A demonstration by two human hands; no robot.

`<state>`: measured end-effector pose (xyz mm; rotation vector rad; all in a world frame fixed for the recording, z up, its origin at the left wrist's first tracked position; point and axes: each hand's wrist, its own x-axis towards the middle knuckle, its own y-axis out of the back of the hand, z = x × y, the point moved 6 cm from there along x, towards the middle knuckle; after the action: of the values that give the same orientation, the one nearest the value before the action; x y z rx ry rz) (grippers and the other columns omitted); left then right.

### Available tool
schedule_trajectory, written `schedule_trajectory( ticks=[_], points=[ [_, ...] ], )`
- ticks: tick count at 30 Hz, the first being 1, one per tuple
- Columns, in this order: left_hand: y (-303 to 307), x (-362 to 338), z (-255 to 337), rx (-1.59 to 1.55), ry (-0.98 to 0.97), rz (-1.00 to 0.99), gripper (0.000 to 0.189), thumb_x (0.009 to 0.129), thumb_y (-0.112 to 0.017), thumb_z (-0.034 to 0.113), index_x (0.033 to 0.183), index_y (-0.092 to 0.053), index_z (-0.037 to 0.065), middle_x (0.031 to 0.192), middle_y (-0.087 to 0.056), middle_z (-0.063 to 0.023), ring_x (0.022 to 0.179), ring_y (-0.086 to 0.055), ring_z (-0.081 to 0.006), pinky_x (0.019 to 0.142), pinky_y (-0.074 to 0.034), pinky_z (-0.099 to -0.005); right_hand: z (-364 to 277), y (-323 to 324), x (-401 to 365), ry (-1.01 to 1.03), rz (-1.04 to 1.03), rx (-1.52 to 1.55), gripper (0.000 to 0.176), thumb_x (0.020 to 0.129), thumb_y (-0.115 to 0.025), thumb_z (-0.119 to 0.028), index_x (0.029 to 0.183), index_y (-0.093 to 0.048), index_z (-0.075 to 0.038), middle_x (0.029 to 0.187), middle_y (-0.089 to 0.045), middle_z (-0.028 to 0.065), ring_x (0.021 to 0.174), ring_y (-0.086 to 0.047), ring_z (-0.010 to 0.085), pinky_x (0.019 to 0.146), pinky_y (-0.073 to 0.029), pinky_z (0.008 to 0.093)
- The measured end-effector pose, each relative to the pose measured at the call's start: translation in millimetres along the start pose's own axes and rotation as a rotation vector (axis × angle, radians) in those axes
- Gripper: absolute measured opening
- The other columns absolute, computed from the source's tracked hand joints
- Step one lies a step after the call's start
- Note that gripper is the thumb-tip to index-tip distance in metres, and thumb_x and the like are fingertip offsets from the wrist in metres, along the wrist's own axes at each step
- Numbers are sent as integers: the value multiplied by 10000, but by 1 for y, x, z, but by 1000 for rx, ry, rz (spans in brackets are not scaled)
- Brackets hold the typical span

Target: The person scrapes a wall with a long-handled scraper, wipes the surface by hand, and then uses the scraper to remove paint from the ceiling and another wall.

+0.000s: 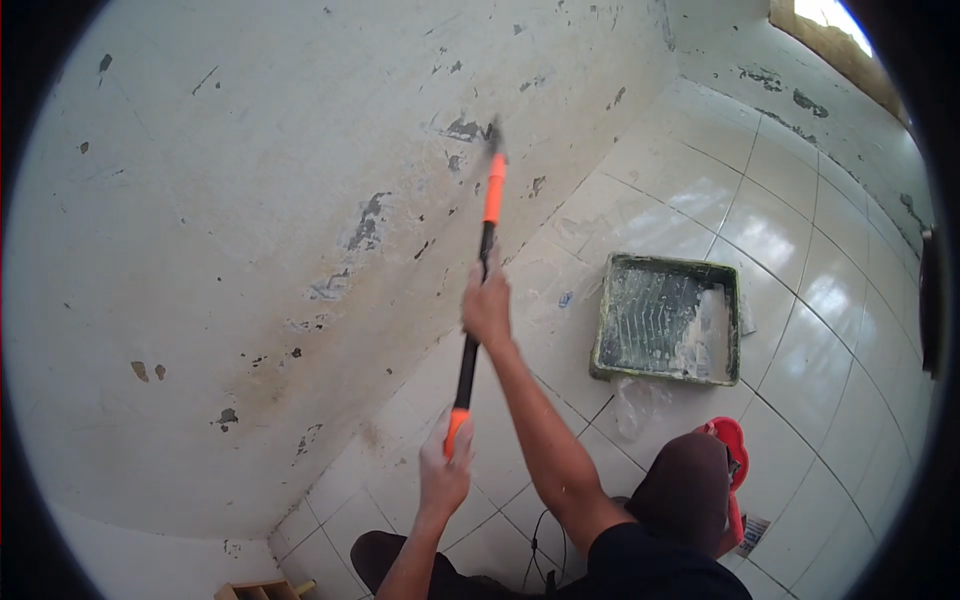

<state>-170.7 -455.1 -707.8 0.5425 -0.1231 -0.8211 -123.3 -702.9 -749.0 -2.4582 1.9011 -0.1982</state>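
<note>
A long-handled scraper (pixel 467 375) with a black and orange handle slants up toward the wall. Its head is smeared by motion and lies against or close to a grey chipped patch (pixel 463 129). My right hand (pixel 487 305) is wrapped around the black middle of the handle. Lower down, my left hand (pixel 445 468) grips the orange end. The off-white wall (pixel 280 190) has several spots of flaked paint and brownish stains.
To the right, a paint tray (pixel 655 310) with whitish residue sits on the tiled floor (pixel 790 360). Clear plastic (pixel 640 405) lies by it. A red object (pixel 732 450) is beside my knee, a cable (pixel 535 545) below me, and a wooden box (pixel 258 590) at bottom left.
</note>
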Motion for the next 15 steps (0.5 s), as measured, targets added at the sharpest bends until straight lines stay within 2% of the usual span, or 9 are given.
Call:
schedule_trajectory(
  ticks=[3,7,9,11,13,15],
  points=[
    [14,-19,-9,-84,122,54,446,1066,-546,266,1349,-533,-79,720,-492,-14,633,-487,-87,556,-432,-279,-41,-3,-27,-76,-93,32,607,1044,-453,-164,1545,-235,100,673,-617,224,592,-665,337,564,-512,458],
    [-9,7,-17,-54,12,80,458,1065,-551,273,1352,-522,-83,725,-498,7,630,-478,-71,540,-419,-264,-39,8,-3,-214,-131,22,579,1042,-480,-177,1550,-309,41,751,-616,196,634,-656,263,617,-533,432],
    [-10,26,-20,-38,-14,50,443,1063,-555,295,1332,-552,-56,725,-503,6,628,-473,-69,544,-415,-263,-26,3,16,-9,-11,-8,619,1032,-465,-146,1556,-227,83,690,-622,236,565,-658,327,558,-528,455],
    [-8,55,1,-44,-24,-19,423,1058,-556,328,1280,-590,-30,729,-518,-12,623,-474,-83,556,-418,-274,-25,5,49,156,138,-16,548,1023,-484,-150,1507,-339,61,692,-627,214,547,-653,302,526,-534,441],
    [-18,87,30,-63,-26,-67,401,1050,-563,353,1193,-612,-18,733,-532,-32,614,-478,-103,563,-421,-296,-42,21,83,-81,11,104,438,1014,-506,-163,1392,-444,51,723,-637,193,555,-659,287,505,-540,427],
    [-33,101,32,-70,-40,-101,393,1045,-568,361,1141,-614,-17,732,-535,-38,610,-480,-111,564,-419,-307,-36,30,103,-78,7,135,394,1011,-515,-169,1331,-466,55,744,-643,186,572,-666,286,509,-546,426]
  ],
)
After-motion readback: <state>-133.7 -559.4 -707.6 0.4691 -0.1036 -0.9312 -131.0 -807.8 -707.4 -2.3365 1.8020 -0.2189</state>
